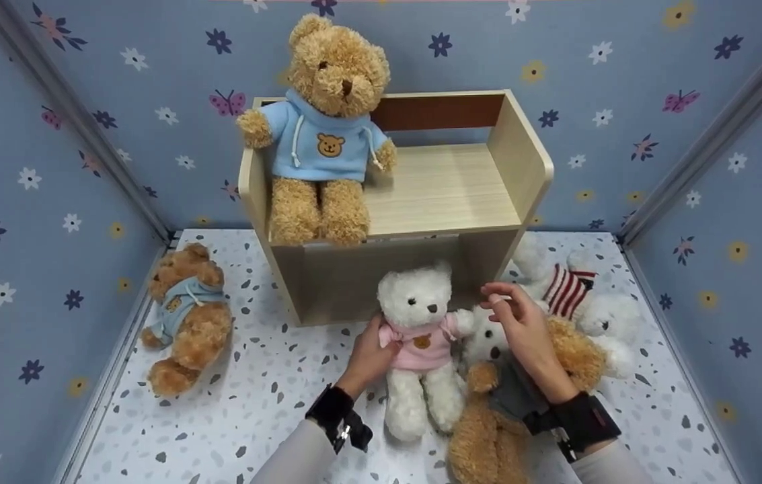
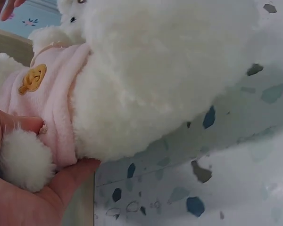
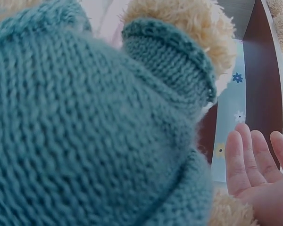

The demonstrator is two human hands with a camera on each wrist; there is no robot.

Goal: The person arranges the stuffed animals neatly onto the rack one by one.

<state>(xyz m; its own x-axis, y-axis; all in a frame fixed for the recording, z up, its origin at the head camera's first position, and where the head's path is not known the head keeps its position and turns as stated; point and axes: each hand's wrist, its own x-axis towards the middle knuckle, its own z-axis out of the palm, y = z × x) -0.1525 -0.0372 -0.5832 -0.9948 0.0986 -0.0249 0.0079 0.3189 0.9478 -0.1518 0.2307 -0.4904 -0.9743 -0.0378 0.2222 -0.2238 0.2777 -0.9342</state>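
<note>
A white teddy bear in a pink shirt is upright in front of the shelf unit. My left hand grips its side, thumb on the pink cloth, and in the left wrist view that hand surrounds the fluffy white paw. My right hand hovers right of this bear, above the heap of plush toys, fingers loosely bent and nothing held. Below the right wrist lies a brown bear in a knitted sweater, which looks teal in the right wrist view.
A wooden shelf unit stands against the back wall, with a big tan bear in a blue hoodie on its upper board. Another brown bear lies at left. White bears, one wearing stripes, lie at right on the speckled floor.
</note>
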